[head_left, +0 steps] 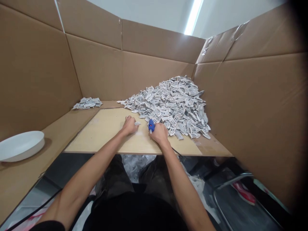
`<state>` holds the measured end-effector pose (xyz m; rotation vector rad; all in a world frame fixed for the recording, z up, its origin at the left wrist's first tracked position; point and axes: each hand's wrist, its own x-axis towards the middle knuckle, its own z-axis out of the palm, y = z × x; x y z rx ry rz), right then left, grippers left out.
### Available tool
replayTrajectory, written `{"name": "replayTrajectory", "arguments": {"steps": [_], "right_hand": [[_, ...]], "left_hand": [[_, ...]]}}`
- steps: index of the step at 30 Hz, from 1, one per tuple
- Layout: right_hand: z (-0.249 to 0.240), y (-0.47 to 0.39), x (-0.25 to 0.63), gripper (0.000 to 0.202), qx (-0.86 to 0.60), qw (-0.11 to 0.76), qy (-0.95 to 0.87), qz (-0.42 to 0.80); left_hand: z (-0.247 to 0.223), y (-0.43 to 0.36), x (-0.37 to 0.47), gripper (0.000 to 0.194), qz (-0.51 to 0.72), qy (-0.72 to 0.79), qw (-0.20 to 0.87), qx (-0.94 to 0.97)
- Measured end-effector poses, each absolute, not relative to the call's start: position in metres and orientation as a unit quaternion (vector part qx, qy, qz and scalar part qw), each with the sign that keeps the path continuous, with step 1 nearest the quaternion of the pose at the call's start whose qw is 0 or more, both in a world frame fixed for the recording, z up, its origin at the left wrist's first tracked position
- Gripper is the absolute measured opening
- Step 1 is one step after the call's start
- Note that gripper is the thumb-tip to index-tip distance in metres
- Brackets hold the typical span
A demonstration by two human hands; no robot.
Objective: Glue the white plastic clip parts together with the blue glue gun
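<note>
My left hand [130, 125] is closed, fingers pinched on a small grey-white slotted piece [137, 123] just above the wooden board [103, 131]. To its right, my right hand [160, 132] is wrapped round a blue glue gun [151, 124] with a red switch; a pale stub sticks out of the end facing me. The two hands are a short way apart. Behind them rises a large pile of similar grey-white pieces [173, 99], its near edge close to my right hand. Part of the glue gun is hidden by my fingers.
Tall cardboard walls [101, 70] surround the work surface on the left, back and right. A smaller heap of pieces [88, 103] lies at the back left. A white bowl [21, 146] stands at the left. A dark cord [177, 151] runs over the board's front edge.
</note>
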<state>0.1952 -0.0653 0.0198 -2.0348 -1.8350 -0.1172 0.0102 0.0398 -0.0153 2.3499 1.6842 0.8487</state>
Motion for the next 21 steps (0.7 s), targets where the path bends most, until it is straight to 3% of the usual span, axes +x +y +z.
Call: {"name": "replayTrajectory", "arguments": {"steps": [7,13,17,21], "right_hand": [[0.016,-0.065,0.193,0.03,-0.718,0.235,-0.654,-0.041],[0.016,-0.062,0.19,0.031,-0.731,0.216,-0.647,-0.023],[0.017,-0.057,0.192,0.03,-0.729,0.197,-0.655,0.002],[0.016,-0.054,0.196,0.032,-0.728,0.189,-0.659,0.004]], "left_hand": [[-0.01,0.035,0.013,0.013,0.412,0.556,0.157,0.705],[-0.005,0.035,0.014,0.02,0.495,0.529,0.22,0.654],[-0.008,0.032,0.017,0.021,0.511,0.483,0.273,0.657],[-0.01,0.029,0.02,0.028,0.508,0.496,0.258,0.656]]}}
